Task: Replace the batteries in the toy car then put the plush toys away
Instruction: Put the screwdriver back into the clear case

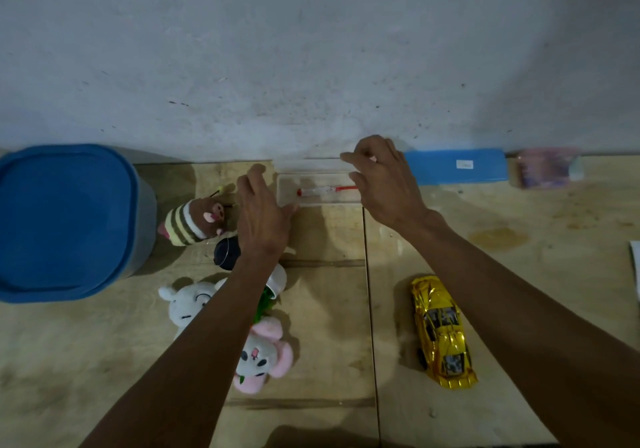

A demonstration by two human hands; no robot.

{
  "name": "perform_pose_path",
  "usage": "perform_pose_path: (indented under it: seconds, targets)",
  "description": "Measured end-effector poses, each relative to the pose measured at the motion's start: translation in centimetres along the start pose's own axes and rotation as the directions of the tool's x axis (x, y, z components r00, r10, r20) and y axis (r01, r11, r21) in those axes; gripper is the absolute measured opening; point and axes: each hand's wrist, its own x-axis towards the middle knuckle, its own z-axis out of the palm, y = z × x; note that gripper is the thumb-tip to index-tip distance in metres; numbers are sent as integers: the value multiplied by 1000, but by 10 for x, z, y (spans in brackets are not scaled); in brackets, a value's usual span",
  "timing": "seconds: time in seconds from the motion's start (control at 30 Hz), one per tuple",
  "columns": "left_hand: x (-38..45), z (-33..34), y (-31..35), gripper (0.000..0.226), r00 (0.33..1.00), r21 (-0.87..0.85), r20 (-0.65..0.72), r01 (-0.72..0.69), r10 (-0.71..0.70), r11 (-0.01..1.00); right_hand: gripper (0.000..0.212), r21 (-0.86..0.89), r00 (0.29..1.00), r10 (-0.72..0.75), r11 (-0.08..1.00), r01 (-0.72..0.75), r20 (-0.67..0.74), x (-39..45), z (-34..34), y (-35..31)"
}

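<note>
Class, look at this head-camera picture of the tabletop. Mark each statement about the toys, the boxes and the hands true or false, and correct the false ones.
1. The gold toy car lies under the left hand. False: it lies apart from both hands, beside the right forearm.
2. A red-tipped screwdriver lies in the clear plastic case. True.
3. The right hand holds the case's clear lid raised against the wall. True.
4. The big container's blue lid is off. False: the lid sits on it.
5. The left hand grips the striped plush. False: it rests at the case's left end, and the plush lies beside it.
</note>
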Motion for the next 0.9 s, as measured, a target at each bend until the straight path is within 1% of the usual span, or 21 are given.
perform_pose_path:
  seconds: [0.07, 0.1, 0.17, 0.23, 0.33, 0.4, 0.6, 0.73, 0.8, 0.9]
  targets:
    - [-2, 0, 1, 84, 996, 128, -34, -82, 87, 988, 33, 22, 999, -31, 999, 31, -9, -8, -1, 3]
    - [-1, 0, 0, 82, 988, 207, -26, -141, 150, 968, 31, 32, 998, -52, 998, 53, -19, -12, 1, 4]
    - [0, 1, -1, 68, 960, 337, 22, -271, 281, 902, 26, 60, 995, -89, 994, 92, -38, -21, 6, 6]
    - [2, 3, -4, 51, 931, 406, 69, -354, 359, 842, 22, 63, 993, -115, 991, 117, -32, -30, 15, 8]
    - [2, 6, -7, 41, 916, 418, 115, -395, 384, 818, 20, 6, 990, -138, 990, 138, -20, -38, 29, 11]
    - [4, 5, -7, 37, 915, 414, 132, -400, 381, 818, 23, -32, 993, -117, 993, 116, -18, -37, 34, 12]
    - [21, 9, 4, 34, 921, 409, 167, -389, 351, 826, 31, -115, 997, -72, 991, 68, -31, -26, 40, 14]
    - [32, 12, 2, 32, 912, 394, 169, -409, 373, 823, 34, -112, 998, -49, 993, 45, -38, -23, 41, 17]
    - [34, 15, -1, 31, 905, 397, 157, -425, 396, 813, 29, -113, 997, -56, 992, 49, -60, -21, 42, 18]
    - [37, 19, -9, 30, 885, 410, 132, -459, 447, 788, 19, -103, 988, -75, 993, 61, -136, -21, 46, 16]
